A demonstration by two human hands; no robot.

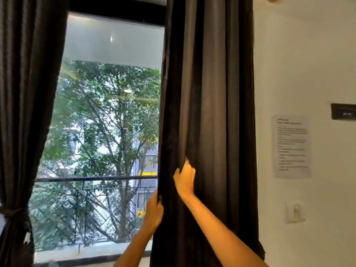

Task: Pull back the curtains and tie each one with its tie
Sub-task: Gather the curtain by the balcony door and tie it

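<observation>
The right curtain point(210, 112), dark brown and pleated, hangs bunched between the window and the white wall. My left hand point(154, 211) grips its inner edge low down, fingers curled around the fabric. Higher up, my right hand point(184, 178) clutches a fold of the same curtain. The left curtain point(25, 93) is drawn back to the left side and cinched by a dark tie point(11, 211) near the bottom left. No tie for the right curtain shows.
The window point(107, 122) looks onto trees, a balcony railing point(92, 179) and buildings. On the white wall at right hang a printed paper sheet point(291, 146), a dark switch plate point(343, 111) and a white hook or switch point(294, 212).
</observation>
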